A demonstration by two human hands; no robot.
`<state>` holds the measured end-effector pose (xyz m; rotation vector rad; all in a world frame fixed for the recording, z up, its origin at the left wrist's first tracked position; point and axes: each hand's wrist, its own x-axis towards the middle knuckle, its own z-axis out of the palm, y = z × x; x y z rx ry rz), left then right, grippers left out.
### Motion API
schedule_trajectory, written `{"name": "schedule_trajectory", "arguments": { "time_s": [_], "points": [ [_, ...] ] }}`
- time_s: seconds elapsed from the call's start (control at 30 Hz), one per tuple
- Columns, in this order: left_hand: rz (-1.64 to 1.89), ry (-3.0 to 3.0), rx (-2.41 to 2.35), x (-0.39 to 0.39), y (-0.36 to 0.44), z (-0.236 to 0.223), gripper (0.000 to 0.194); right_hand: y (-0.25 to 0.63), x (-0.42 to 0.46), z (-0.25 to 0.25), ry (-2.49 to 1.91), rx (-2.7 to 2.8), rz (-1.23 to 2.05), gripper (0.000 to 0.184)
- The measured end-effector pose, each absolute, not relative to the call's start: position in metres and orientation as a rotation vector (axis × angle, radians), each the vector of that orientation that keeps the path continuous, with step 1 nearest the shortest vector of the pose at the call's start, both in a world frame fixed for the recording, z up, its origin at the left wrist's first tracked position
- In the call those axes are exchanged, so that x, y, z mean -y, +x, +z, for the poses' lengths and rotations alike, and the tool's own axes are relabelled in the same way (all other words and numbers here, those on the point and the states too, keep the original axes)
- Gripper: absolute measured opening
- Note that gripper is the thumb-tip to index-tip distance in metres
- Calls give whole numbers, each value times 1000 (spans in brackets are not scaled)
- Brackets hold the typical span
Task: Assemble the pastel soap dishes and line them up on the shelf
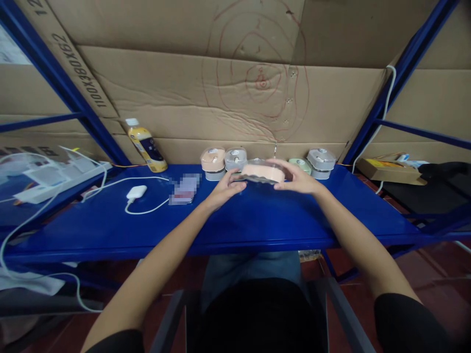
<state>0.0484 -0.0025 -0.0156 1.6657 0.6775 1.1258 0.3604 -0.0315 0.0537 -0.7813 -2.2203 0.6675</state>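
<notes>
Above the blue table, a peach-coloured container part with a clear plastic rim (264, 172) is held tilted between my two hands; blur hides its details. My right hand (297, 177) grips its right end, thumb below and fingers behind. On its left end is my left hand (228, 188), fingers bent around the edge and thumb toward me. Behind my hands stand small lidded boxes: a peach one (213, 163) and a grey one (236, 159) on the left, a green one (300, 163) partly covered by my right hand, and another grey one (321, 163).
On the blue table (147, 230) lie a pixelated phone-like item (185, 189), a white charging case or adapter (136, 191) with a cable, and a yellow drink bottle (147, 148). Cardboard (165, 83) lines the back. Blue frame posts (399, 83) flank both sides.
</notes>
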Motion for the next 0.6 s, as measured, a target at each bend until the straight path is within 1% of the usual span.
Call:
{"name": "schedule_trajectory", "arguments": {
  "time_s": [0.07,0.13,0.23,0.3,0.37,0.5,0.6],
  "points": [
    [999,1596,-604,7,47,-13,84,359,40,50,-706,2261,878,94],
    [876,1566,-567,11,47,-11,82,354,44,45,-665,2281,1004,92],
    [832,1610,-650,16,48,-9,84,352,43,38,-642,2306,1085,95],
    [888,1707,-755,18,50,-9,91,355,42,36,-649,2338,1073,103],
    [953,1858,-865,21,55,-11,100,355,41,34,-692,2362,993,109],
    [1032,2115,-961,29,66,-19,107,342,46,25,-875,2373,617,104],
    [1015,2224,-897,30,70,-27,120,326,51,19,-972,2411,402,106]
  ]
}}
